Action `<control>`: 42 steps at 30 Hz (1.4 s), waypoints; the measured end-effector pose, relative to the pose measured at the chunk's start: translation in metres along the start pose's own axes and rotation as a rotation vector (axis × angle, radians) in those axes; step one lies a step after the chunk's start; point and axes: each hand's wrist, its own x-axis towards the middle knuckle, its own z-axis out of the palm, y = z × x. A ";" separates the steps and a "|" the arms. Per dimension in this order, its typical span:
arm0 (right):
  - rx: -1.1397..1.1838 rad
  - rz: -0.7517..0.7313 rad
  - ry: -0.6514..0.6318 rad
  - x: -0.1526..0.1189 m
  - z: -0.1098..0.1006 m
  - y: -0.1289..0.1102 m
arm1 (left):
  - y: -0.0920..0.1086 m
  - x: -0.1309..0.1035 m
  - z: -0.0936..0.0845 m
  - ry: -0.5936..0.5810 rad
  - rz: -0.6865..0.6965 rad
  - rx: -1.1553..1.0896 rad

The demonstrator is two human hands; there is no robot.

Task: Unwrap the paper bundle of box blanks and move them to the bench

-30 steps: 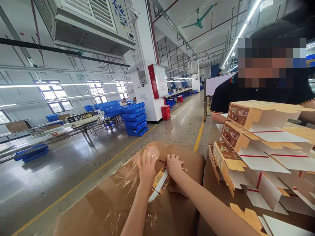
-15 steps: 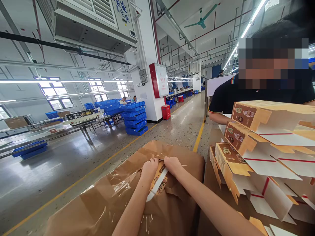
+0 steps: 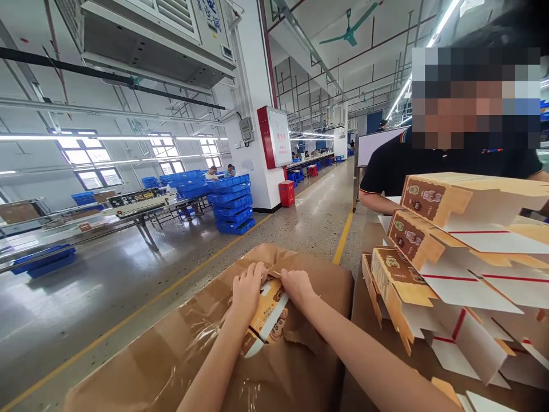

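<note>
A large bundle wrapped in brown paper [image 3: 300, 366] and clear tape lies in front of me. My left hand [image 3: 246, 289] grips the torn paper edge on the left of a hole. My right hand [image 3: 297, 288] grips the torn edge on the right. Through the hole between them show printed flat cartons [image 3: 268, 315], orange, brown and white.
A fanned stack of flat printed cartons [image 3: 454, 252] lies on the brown table at the right. A person in a dark shirt [image 3: 403, 163] sits behind it. Stacked blue crates [image 3: 234, 203], a long workbench [image 3: 86, 220] and a yellow floor line [image 3: 343, 240] lie beyond.
Both hands have pulled the torn paper wider apart, and more of the printed cartons shows in the hole. The left hand dropped from a raised, blurred position onto the paper edge.
</note>
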 end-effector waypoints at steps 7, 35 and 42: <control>-0.054 -0.409 0.236 0.012 -0.006 -0.025 | -0.018 -0.046 -0.014 0.028 0.011 0.100; 0.407 0.344 0.081 0.067 -0.005 -0.007 | -0.040 -0.036 -0.013 0.142 -0.528 -0.593; 0.310 -0.127 0.061 0.064 -0.004 -0.036 | -0.011 0.026 0.018 -0.277 -0.532 -0.269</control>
